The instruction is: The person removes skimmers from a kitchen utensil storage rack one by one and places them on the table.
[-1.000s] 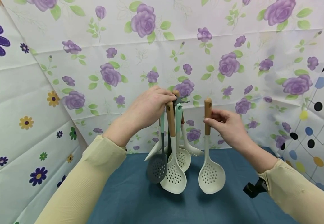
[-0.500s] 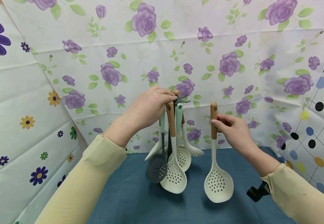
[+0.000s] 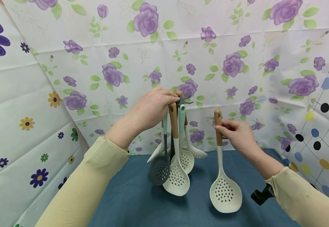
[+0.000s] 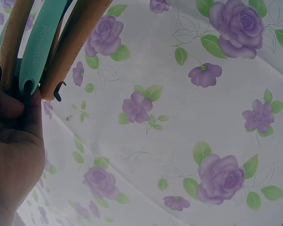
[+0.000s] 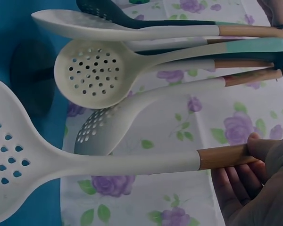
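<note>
In the head view my left hand (image 3: pixel 153 107) holds the top of a dark utensil stand (image 3: pixel 185 101), thumb and fingers around its hooks. My right hand (image 3: pixel 236 135) pinches the wooden handle of a white skimmer (image 3: pixel 225 192), which hangs upright, head down, apart from the stand. On the hooks hang a white skimmer with a wooden handle, its holed head (image 3: pixel 177 180) in front, a grey skimmer (image 3: pixel 159 171), and a white skimmer with a green handle (image 5: pixel 92 73). A white perforated ladle (image 5: pixel 104 132) hangs there too. The left fingertips are partly hidden.
A blue cloth (image 3: pixel 141 208) covers the table. The stand's dark round base (image 5: pixel 33 77) shows in the right wrist view. Floral sheets (image 3: pixel 96 31) wall the back, with patterned ones at both sides. A black strap mount (image 3: pixel 262 194) sits on the right wrist.
My right hand has moved the white skimmer rightward, down and nearer, away from the stand. My left hand and the hanging utensils have stayed in place.
</note>
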The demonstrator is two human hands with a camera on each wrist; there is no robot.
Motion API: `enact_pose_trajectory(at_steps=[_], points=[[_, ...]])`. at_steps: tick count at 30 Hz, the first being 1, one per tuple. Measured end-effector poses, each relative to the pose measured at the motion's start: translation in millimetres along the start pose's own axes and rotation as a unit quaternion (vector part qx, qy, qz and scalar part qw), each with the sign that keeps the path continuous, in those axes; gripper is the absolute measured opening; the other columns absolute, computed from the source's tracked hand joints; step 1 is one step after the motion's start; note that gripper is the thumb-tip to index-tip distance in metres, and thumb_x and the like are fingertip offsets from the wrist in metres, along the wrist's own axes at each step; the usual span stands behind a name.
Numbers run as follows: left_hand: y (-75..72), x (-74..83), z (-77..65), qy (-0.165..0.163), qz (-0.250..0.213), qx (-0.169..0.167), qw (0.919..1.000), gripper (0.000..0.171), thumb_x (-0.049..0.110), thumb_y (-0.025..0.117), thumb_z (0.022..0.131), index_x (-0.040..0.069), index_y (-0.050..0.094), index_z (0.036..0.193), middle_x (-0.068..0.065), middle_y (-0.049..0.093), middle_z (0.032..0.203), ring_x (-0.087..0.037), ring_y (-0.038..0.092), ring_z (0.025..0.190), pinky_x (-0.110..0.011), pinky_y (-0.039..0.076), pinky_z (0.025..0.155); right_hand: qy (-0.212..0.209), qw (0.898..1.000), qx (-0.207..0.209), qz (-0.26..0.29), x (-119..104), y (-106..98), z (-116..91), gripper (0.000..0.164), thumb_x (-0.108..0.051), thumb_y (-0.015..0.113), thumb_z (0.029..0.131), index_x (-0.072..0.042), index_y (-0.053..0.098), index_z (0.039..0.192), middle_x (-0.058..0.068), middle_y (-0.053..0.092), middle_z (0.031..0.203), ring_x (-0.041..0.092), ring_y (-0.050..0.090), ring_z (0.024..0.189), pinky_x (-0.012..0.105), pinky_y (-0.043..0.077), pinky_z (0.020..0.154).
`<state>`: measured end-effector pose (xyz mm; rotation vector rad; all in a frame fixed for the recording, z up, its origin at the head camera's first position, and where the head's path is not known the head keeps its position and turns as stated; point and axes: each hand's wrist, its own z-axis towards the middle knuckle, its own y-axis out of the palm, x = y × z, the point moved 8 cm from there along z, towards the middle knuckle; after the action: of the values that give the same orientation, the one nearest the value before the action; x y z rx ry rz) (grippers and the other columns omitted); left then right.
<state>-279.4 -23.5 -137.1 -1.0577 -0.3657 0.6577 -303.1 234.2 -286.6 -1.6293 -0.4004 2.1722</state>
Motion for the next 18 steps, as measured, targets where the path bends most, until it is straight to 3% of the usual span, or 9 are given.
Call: enact_pose_trajectory(at_steps=[18], points=[[0.6,0.2,-0.2,0.005,0.001,0.004,1.0,0.036,0.001,0.047,0.106,0.007,0.068,0.135,-0.007,0.066,0.135,-0.025,0.055,0.125,-0.034,0.044,0.107,0.077,0.996,-0.049,0.011,55.1,17.2,9.1,0.055,-0.041,0.068,0.099,0.002,0.065,0.132,0.02,0.07,0.12,0.028,0.07,0.101,0.043,0.06,0.087]])
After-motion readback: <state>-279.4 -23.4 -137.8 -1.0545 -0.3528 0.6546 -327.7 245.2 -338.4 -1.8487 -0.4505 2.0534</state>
